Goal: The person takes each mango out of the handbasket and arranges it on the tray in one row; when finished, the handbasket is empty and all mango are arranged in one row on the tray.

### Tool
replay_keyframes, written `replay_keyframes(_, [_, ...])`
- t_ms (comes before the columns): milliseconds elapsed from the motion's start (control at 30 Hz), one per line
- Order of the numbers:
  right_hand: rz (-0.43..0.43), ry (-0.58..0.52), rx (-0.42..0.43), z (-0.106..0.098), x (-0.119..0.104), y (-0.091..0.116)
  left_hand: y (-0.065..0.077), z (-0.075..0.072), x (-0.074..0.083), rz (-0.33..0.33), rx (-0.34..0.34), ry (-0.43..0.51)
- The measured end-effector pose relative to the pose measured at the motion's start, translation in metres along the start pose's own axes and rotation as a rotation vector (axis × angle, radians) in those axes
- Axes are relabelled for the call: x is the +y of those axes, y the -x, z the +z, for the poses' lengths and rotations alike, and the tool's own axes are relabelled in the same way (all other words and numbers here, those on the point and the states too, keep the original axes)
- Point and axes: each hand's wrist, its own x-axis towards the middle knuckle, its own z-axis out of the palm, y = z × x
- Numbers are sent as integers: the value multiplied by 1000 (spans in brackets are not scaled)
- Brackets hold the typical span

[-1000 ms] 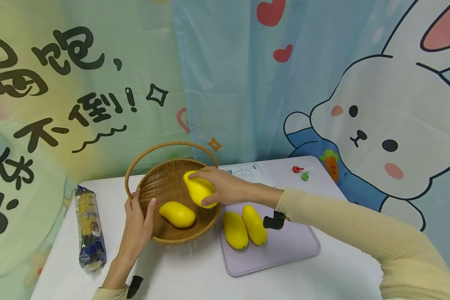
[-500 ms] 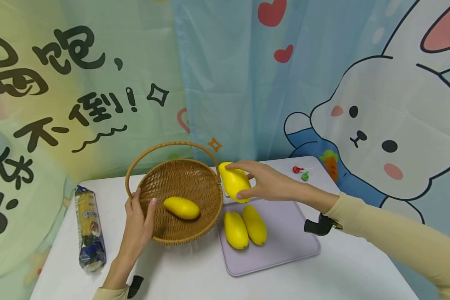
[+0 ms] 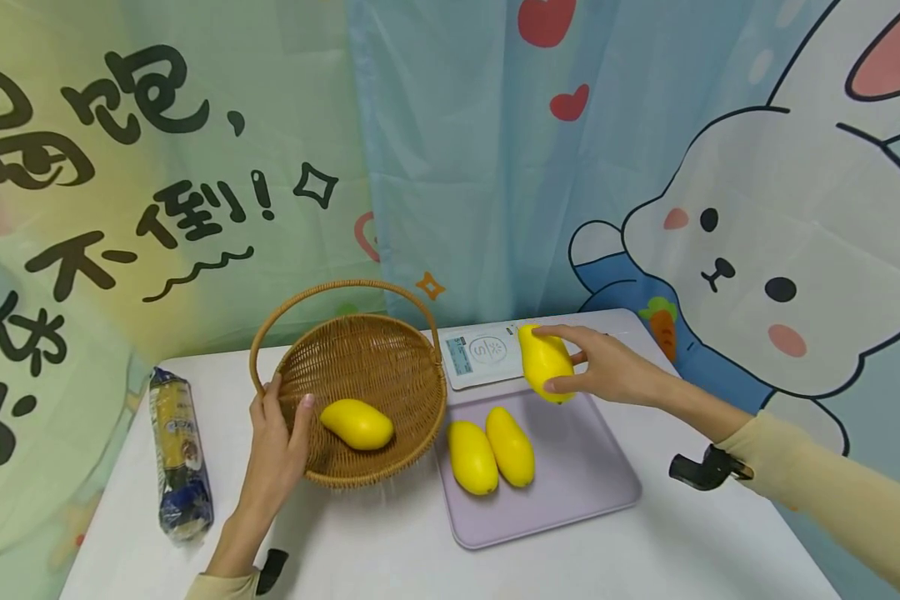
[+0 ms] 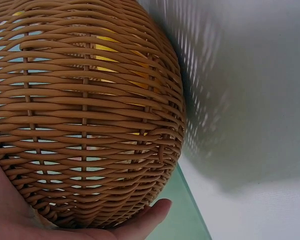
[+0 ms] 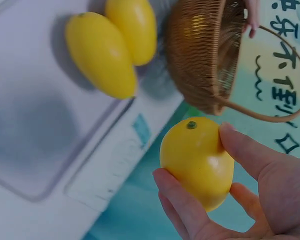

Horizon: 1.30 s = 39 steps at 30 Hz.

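My right hand (image 3: 607,367) holds a yellow mango (image 3: 546,363) between thumb and fingers, above the far part of the lilac tray (image 3: 570,492). In the right wrist view the stem end of this mango (image 5: 197,160) faces the camera. My left hand (image 3: 279,442) grips the left rim of a wicker basket (image 3: 367,358), which tilts with its mouth toward me. One mango (image 3: 357,424) lies inside it. Two more mangoes, a left one (image 3: 472,458) and a right one (image 3: 510,447), rest side by side on the tray. The left wrist view shows the basket's woven outside (image 4: 90,115) beside my thumb.
Behind the tray lies a flat white kitchen scale (image 3: 483,354) with a small display. A long packaged item in a yellow and blue wrapper (image 3: 180,454) lies at the table's left. A printed curtain (image 3: 450,167) hangs along the back edge.
My right hand has lifted a mango out of the basket and carried it right, over the tray's far side. The mango left in the basket has shifted slightly. My left hand keeps its grip.
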Motion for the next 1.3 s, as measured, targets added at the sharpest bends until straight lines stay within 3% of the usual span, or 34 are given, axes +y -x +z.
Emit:
replay_keyframes(300, [84,-54,-80,48,46,8,-1,1,2,-4,-18,2])
replay_keyframes(467, [87,-68,-93,66,61,13,-1,1,3,-8,-24,3])
replay_keyframes(1300, [27,-148,-126,89,74,14,-1,2,1,-4,3,-2])
